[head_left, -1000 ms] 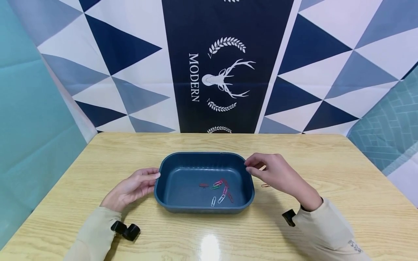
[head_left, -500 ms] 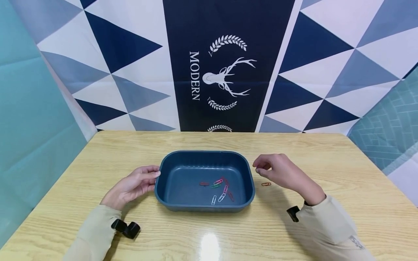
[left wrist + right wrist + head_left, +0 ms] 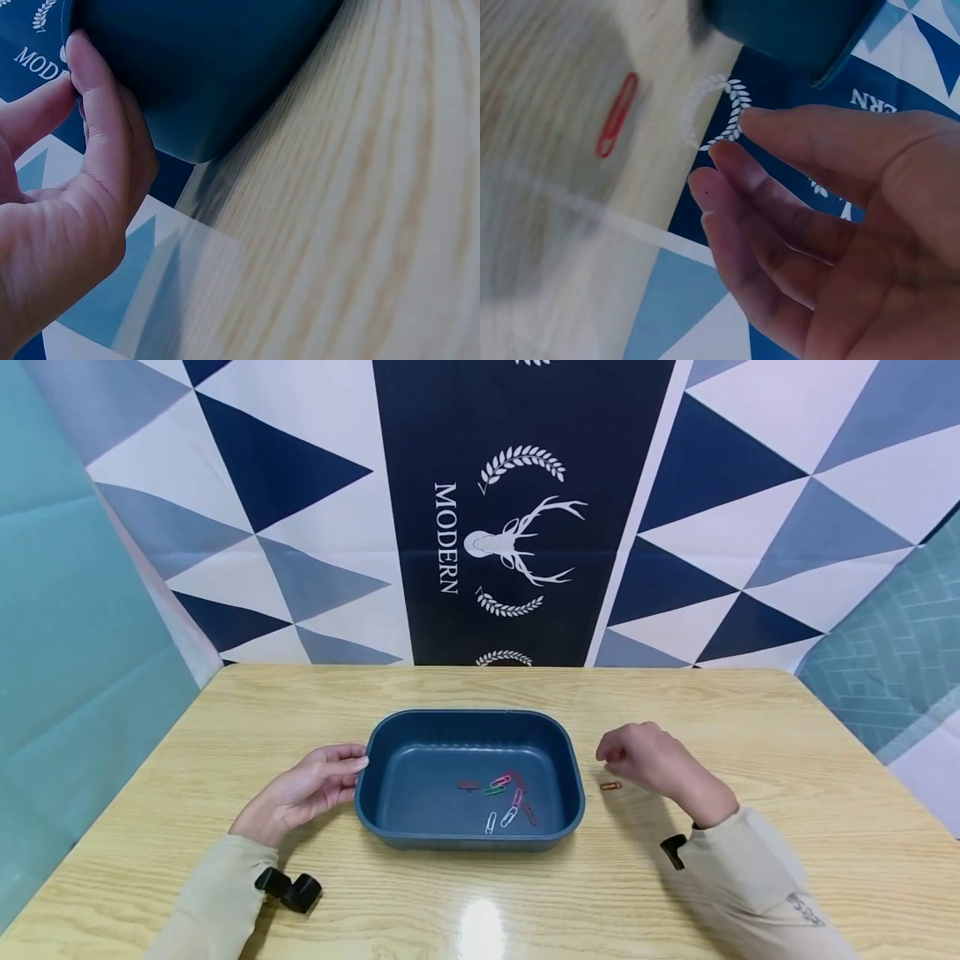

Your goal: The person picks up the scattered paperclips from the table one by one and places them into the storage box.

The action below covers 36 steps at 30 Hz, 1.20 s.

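A dark blue plastic bin (image 3: 469, 841) sits on the table with several coloured paper clips inside, among them a green paper clip (image 3: 495, 791) and a white paper clip (image 3: 491, 822). My left hand (image 3: 309, 789) pinches the bin's left rim between thumb and fingers; the left wrist view shows the fingertips at the rim of the bin (image 3: 202, 67). To the right of the bin, my right hand (image 3: 660, 767) hovers over the table. Its fingers are loosely bent with nothing between them. Just below its fingertips lies one orange-red paper clip (image 3: 611, 786), plain to see in the right wrist view as a paper clip (image 3: 618, 115).
The wooden table (image 3: 375, 902) reaches back to a patterned cloth backdrop (image 3: 517, 527). A teal cloth (image 3: 82, 652) hangs along the left side. Black wrist mounts (image 3: 288, 889) are strapped over the sleeves.
My right hand has drawn away from the bin's right rim, moving right and lower toward the loose paper clip. The left hand and bin keep their places.
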Tool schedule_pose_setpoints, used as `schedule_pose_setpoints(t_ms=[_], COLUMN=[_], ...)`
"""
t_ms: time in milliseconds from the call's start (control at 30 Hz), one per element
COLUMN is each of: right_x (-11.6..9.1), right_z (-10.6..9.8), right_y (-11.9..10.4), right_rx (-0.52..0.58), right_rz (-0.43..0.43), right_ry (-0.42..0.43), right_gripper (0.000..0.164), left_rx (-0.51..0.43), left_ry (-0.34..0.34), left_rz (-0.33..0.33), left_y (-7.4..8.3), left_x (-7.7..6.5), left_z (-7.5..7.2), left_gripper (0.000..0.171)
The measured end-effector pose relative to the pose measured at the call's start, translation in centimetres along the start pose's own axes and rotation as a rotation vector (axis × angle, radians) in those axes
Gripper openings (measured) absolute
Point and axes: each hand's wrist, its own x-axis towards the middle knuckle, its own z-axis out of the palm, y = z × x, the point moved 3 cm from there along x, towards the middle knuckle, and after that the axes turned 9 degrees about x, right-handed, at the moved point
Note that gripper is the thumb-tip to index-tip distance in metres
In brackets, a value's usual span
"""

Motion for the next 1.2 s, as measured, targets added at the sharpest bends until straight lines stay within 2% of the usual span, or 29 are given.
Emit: schedule_pose_setpoints(t_ms=[133, 500, 800, 1000, 1200], right_x=[0.0, 0.3, 0.0, 0.0, -0.1], right_z=[0.4, 1.5, 1.9, 1.8, 2.0], right_y=[0.5, 1.4, 1.3, 1.4, 1.5], right_rx=[-0.009, -0.001, -0.003, -0.020, 0.005], right_rz=[0.016, -0.016, 0.027, -0.009, -0.040], right_ry=[-0.037, -0.105, -0.079, -0.054, -0.088], right_gripper=[0.012, 0.016, 0.021, 0.023, 0.026], left_rx=[-0.007, -0.009, 0.009, 0.024, 0.021], left_ry=[-0.009, -0.034, -0.032, -0.008, 0.001], left_rz=[-0.002, 0.017, 0.016, 0.018, 0.005], left_y=[0.2, 0.4, 0.4, 0.5, 0.3], left_x=[-0.1, -0.2, -0.1, 0.1, 0.0], left_z=[0.2, 0.4, 0.2, 0.2, 0.2], left_gripper=[0.009, 0.008, 0.009, 0.009, 0.012])
